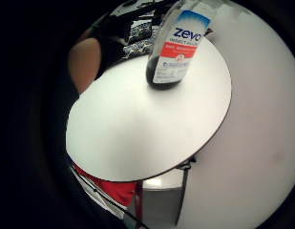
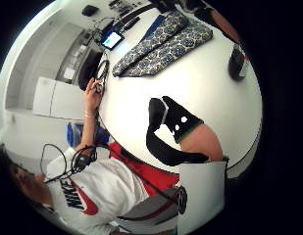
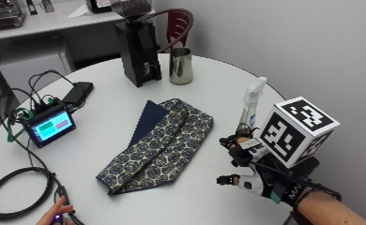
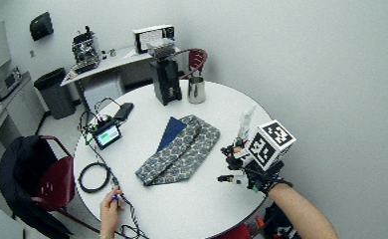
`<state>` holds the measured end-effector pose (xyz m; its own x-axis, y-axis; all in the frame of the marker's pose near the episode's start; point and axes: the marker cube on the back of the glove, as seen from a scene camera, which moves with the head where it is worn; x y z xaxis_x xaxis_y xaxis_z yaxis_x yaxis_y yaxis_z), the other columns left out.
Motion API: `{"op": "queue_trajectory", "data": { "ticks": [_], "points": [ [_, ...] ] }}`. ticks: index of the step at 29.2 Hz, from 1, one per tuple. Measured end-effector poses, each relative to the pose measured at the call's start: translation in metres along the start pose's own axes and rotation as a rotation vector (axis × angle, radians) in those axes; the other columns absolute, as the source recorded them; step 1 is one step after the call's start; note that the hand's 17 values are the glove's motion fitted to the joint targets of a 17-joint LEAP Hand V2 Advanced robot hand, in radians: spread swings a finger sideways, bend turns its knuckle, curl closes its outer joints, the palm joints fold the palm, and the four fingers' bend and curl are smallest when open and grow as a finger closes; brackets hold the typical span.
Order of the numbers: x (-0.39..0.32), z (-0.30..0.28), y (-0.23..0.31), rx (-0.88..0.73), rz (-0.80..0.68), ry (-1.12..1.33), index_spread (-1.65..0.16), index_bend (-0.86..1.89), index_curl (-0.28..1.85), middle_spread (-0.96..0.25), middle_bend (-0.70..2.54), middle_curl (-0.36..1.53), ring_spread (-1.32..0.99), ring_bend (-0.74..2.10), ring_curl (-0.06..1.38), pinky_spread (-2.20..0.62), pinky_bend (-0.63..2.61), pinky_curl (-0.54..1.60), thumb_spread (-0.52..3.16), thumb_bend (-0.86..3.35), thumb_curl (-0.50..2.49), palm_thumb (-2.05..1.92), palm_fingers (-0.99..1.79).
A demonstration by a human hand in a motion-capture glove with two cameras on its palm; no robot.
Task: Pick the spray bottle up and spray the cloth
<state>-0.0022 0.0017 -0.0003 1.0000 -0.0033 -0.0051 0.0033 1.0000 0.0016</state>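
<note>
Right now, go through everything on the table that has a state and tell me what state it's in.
spray bottle: upright on the table, not held
right hand: beside the bottle, fingers relaxed, no grip yet
cloth: folded, lying flat mid-table
small monitor: screen lit, cables plugged in
metal cup: upright
coffee grinder: upright, hopper holding beans

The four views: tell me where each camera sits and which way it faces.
Little finger palm view: faces the spray bottle on the table.
Thumb palm view: faces the cloth; gloved fingers show.
Outside view: above the table, sees the right hand beside the bottle.
Wide outside view: higher, whole table.
All but the first show the cloth.
</note>
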Motion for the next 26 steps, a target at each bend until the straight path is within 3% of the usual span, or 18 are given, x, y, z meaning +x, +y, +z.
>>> {"op": "queue_trajectory", "data": {
  "ticks": [10, 26],
  "points": [
    [-0.0046, -0.0059, 0.0022, 0.008, -0.015, 0.018, -0.32, 0.15, 0.16, -0.02, 0.31, 0.19, 0.05, 0.32, 0.18, 0.18, 0.39, 0.2, 0.82, 0.28, 0.15, 0.55, 0.55],
    [-0.0026, -0.0079, 0.0045, 0.031, 0.002, -0.008, -0.36, 0.14, 0.22, -0.02, 0.28, 0.27, 0.06, 0.31, 0.23, 0.21, 0.37, 0.26, 1.05, 0.17, 0.22, 0.61, 0.53]
  ]
}}
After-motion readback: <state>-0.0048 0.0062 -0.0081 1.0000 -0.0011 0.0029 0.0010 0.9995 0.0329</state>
